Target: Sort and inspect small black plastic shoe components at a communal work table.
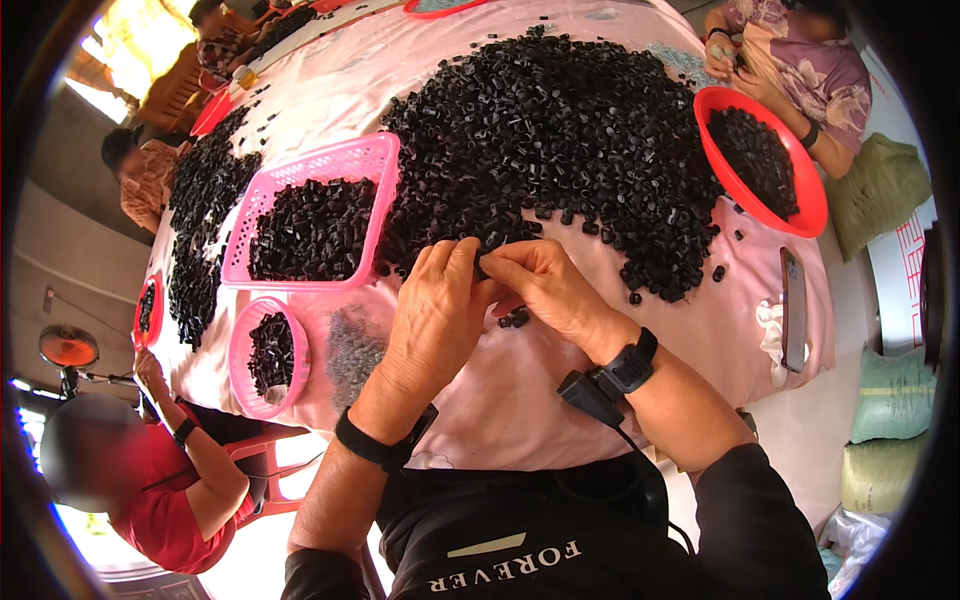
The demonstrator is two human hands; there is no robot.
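My left hand and my right hand meet at the fingertips in front of the big heap of black plastic parts. Between them both hands pinch a small black plastic part, mostly covered by the fingers. Just below the right fingers, a few loose black parts lie on the cloth. To the left of my left hand stand a pink rectangular basket filled with black parts and a round pink basket with more of them. A pile of small grey, clear-looking pieces lies beside the round basket.
A pink cloth covers the table. On the right are a red basin of black parts, a phone and crumpled white tissue. Co-workers sit at the left, far left and far right. Sacks stand beyond the right edge.
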